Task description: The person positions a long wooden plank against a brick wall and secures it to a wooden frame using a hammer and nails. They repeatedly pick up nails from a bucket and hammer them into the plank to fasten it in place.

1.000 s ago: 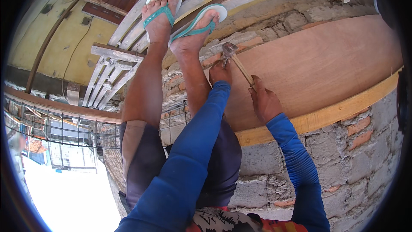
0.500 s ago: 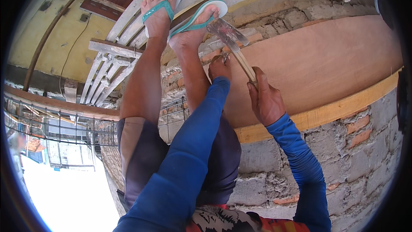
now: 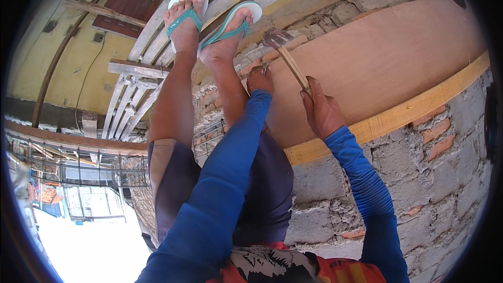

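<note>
My right hand (image 3: 323,110) is wrapped round the wooden handle of a hammer (image 3: 293,67). Its worn metal head (image 3: 276,37) is up and to the right of my left hand (image 3: 260,79), close to the far edge of a reddish-brown plywood sheet (image 3: 387,68). At the left end of that sheet, my left hand is closed in a pinch. A thin metal piece, apparently a nail (image 3: 266,67), pokes out between its fingers. Most of it is hidden. A yellowish timber strip (image 3: 398,120) runs along the sheet's near edge.
My feet in green-strapped sandals rest on wooden slats (image 3: 230,0). Rough block and brick wall (image 3: 367,199) lies on the right. Wire mesh (image 3: 78,165) and a wooden beam (image 3: 73,139) cross the left, above a bright drop. A yellow wall (image 3: 73,73) stands beyond.
The hammer head has moved lower, away from me, and looks smaller. Both hands keep their grips. The whole view has shifted slightly.
</note>
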Motion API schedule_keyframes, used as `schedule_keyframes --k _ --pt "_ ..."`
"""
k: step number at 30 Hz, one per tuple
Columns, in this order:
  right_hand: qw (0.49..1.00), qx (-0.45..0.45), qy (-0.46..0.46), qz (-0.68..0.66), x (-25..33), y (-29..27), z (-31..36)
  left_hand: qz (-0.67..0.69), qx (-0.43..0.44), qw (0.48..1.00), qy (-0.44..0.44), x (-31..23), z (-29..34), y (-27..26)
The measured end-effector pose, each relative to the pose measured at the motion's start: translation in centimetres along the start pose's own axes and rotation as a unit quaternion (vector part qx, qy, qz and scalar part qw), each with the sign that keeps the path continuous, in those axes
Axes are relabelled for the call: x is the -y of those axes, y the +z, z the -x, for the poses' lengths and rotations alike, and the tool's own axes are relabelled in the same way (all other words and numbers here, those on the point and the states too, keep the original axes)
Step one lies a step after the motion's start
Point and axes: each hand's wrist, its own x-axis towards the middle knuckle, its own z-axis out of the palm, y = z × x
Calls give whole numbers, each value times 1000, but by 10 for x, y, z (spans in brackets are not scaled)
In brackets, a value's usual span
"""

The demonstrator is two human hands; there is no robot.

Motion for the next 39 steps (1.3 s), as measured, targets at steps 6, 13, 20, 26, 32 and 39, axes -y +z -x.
schedule_keyframes --k 6,13,20,26,32,39 --pt "976 -176 41 -122 -18 -17 50 -42 178 983 8 -56 88 -56" --pt "919 -258 158 -254 -28 -41 124 -145 325 913 198 -69 196 -95" --pt "910 -334 183 -164 -64 -48 223 -222 358 880 218 -79 197 -108" --pt "892 -362 201 -184 -83 -28 270 -266 376 863 208 -76 200 -118" --pt "890 -366 201 -182 -84 -3 287 -209 364 866 270 -38 198 -112" --pt "902 -367 174 -145 -89 9 285 -223 378 868 231 -49 198 -117"
